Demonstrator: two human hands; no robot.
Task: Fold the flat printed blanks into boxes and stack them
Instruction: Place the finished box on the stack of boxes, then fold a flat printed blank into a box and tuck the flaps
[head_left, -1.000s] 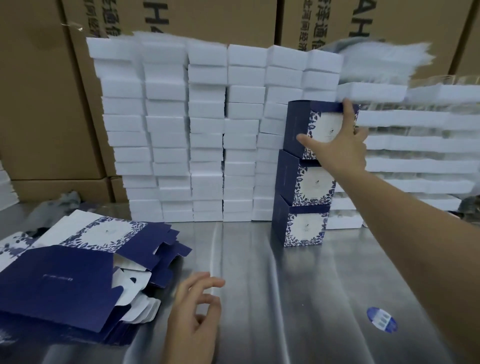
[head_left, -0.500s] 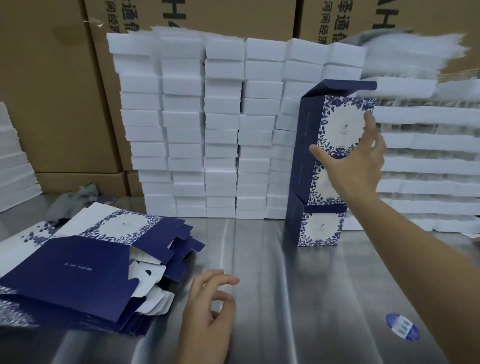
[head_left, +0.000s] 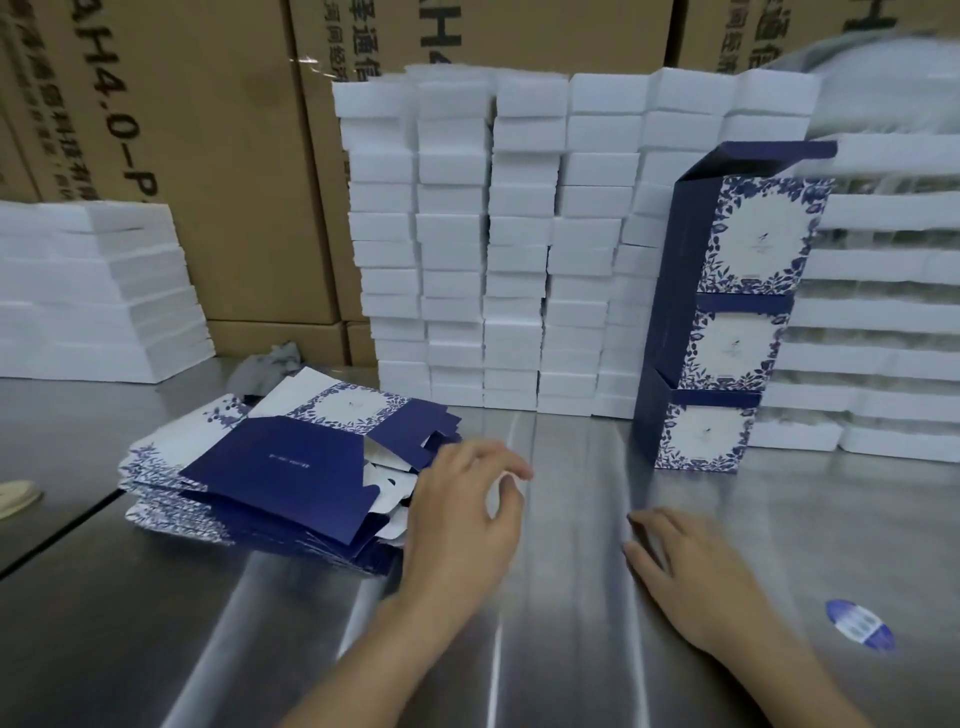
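In the head view, a pile of flat blanks (head_left: 270, 467) lay on the counter (head_left: 571, 597) at nine o'clock, three folded boxes (head_left: 727, 322) were stacked at two o'clock. The left hand (head_left: 462, 514), fingers loosely curled and empty, was held at the pile's edge; the right hand (head_left: 691, 577) was laid flat, fingers spread. Only the top blank should be peeled off, judged best lifted by its loose flap

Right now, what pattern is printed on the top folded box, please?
Head view: top folded box has blue leafy border around white centre.
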